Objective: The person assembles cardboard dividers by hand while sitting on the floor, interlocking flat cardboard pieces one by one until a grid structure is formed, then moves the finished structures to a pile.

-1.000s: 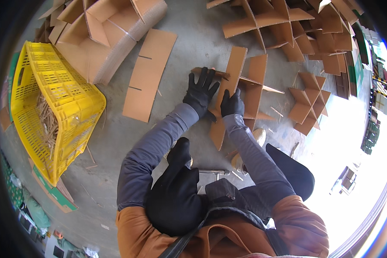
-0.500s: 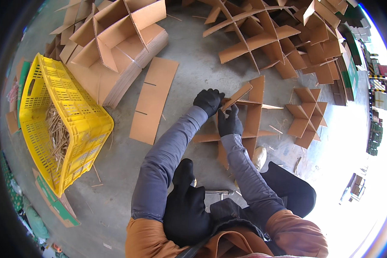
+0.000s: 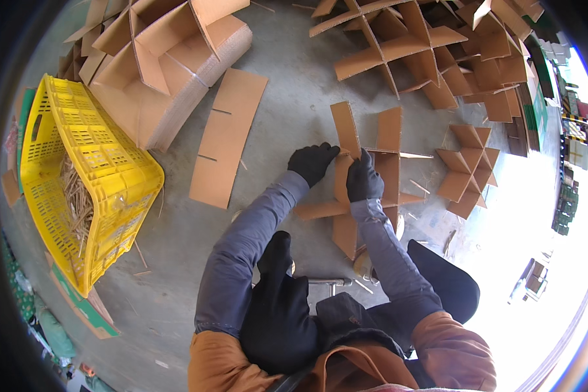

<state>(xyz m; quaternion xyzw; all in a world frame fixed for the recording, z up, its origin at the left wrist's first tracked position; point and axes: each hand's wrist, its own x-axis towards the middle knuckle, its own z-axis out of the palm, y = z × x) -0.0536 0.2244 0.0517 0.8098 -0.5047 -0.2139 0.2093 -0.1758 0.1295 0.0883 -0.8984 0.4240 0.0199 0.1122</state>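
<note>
Both my hands wear black gloves and work at a cardboard divider grid (image 3: pixel 390 176) on the floor in front of me. Its slotted strips cross one another. My left hand (image 3: pixel 312 163) is closed, its fingertips at the left edge of one cardboard strip (image 3: pixel 346 130). My right hand (image 3: pixel 364 179) grips the same strip from the right, low down where it meets a cross strip. The upper end of the strip sticks up and away from me. My fingers partly hide the joint between the strips.
A flat slotted cardboard sheet (image 3: pixel 230 137) lies to the left. Beyond it stand a thick cardboard stack (image 3: pixel 196 91) and a yellow crate (image 3: pixel 121 176) holding cardboard scraps. A smaller divider (image 3: pixel 469 166) sits to the right. Assembled dividers (image 3: pixel 398 49) are heaped at the back.
The held strip has swung from leaning right to pointing away from me. My right hand has moved slightly right and away; my left hand has come slightly nearer.
</note>
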